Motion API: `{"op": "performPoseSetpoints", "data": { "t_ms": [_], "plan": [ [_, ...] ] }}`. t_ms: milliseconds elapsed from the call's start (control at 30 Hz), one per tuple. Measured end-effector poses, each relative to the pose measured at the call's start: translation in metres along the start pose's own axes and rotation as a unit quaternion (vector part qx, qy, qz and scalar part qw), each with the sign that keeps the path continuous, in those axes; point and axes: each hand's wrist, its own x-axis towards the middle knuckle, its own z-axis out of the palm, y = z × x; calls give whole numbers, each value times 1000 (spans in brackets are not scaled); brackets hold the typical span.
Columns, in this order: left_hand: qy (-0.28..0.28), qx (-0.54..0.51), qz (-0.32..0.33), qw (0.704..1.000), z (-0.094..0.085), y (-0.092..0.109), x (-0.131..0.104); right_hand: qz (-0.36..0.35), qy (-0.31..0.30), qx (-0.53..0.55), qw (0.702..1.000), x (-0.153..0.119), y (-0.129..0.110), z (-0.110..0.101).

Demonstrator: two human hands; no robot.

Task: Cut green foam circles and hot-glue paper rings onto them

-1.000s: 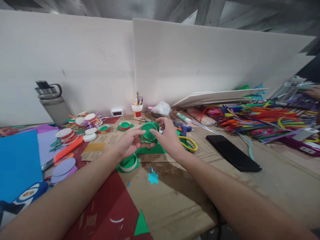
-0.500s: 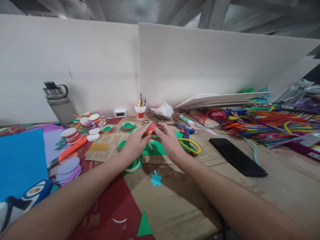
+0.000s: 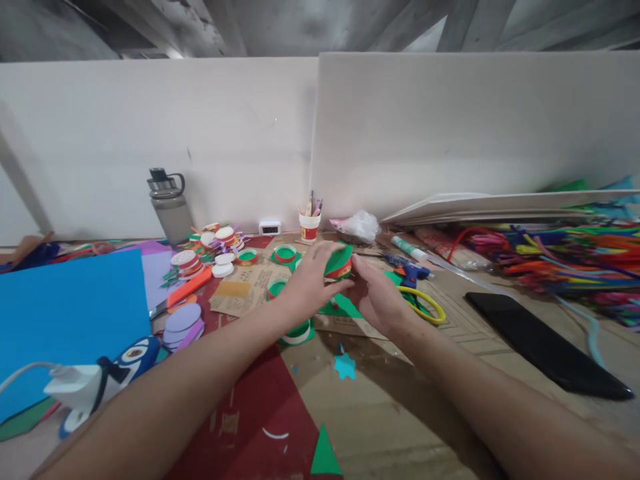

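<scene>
Between my two hands is a short red ring with a green foam sheet [image 3: 341, 260] across its top, raised above the cardboard. My left hand [image 3: 314, 277] is closed on its left side, and my right hand [image 3: 376, 293] grips it from the right. Several similar rings lie to the left, among them a red ring lined in green [image 3: 285, 253] and a white-rimmed ring [image 3: 298, 333] on green foam. Below my hands lie a green foam sheet [image 3: 345, 307] and a blue foam star [image 3: 345, 366].
On the left are a blue foam sheet [image 3: 70, 320], a box cutter [image 3: 185, 290], purple discs [image 3: 183, 319] and a grey bottle [image 3: 169, 207]. To the right lie a glue gun [image 3: 412, 275], yellow-handled scissors [image 3: 430, 303], a black phone [image 3: 540, 343] and pipe cleaners [image 3: 565, 263].
The held ring has been turned, so its green top now shows above the red side. My head view has shifted left, sliding the table's contents rightward in the picture.
</scene>
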Motion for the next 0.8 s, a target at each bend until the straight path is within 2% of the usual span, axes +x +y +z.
{"op": "performPoseSetpoints", "data": {
  "t_ms": [133,267,533,700,800],
  "plan": [
    [4,33,8,999,4,3,-4,34,32,21,999,1,-1,1],
    [37,53,-7,998,5,7,-8,81,6,14,997,0,-3,3],
    [67,3,-4,998,5,7,-9,95,-14,42,994,-7,-5,6],
    [62,-24,-16,998,6,2,-10,125,40,33,991,-5,-4,0],
    [96,-96,-88,987,3,-1,-7,111,70,0,991,-2,-6,-3]
  ]
}}
